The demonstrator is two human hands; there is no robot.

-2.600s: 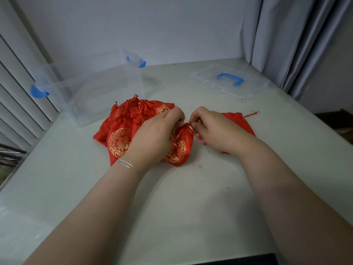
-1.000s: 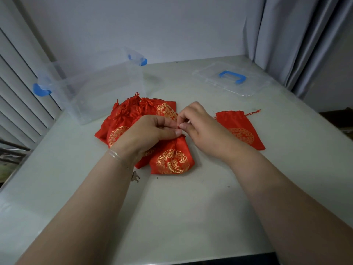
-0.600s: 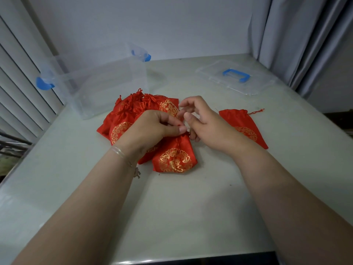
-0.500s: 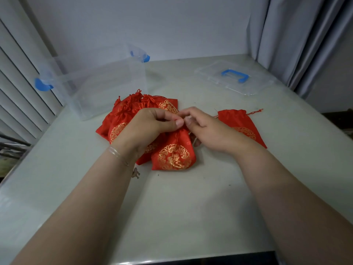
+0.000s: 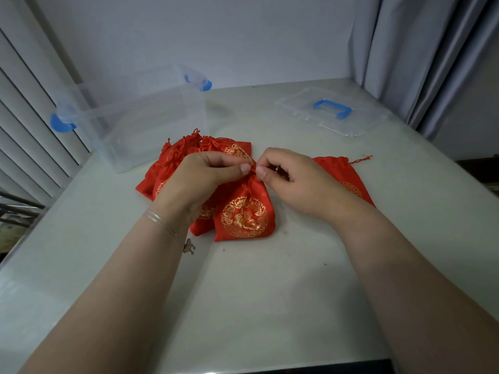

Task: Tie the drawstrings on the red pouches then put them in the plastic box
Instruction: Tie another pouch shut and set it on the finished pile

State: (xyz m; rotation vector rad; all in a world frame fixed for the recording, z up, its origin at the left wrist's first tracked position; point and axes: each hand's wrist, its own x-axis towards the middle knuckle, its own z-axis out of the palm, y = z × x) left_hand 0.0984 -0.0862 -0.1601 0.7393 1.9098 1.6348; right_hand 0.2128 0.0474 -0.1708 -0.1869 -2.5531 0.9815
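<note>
A red pouch with a gold round emblem point(image 5: 244, 214) lies on the white table, its neck gathered between my hands. My left hand point(image 5: 197, 182) and my right hand point(image 5: 294, 179) both pinch its drawstring at the neck, thumbs nearly touching. Behind my left hand lies a pile of several red pouches point(image 5: 183, 155). One more red pouch point(image 5: 343, 174) lies flat to the right, partly hidden by my right wrist. The clear plastic box point(image 5: 140, 117) with blue latches stands open at the back left.
The box's clear lid point(image 5: 332, 112) with a blue handle lies at the back right. Grey curtains point(image 5: 421, 58) hang on the right and window blinds point(image 5: 29, 125) run along the left. The table's front edge point(image 5: 243, 365) is close to me.
The pouch has turned so its emblem faces me and its neck is gathered. My hands have come together at the neck, fingers pinching the drawstring.
</note>
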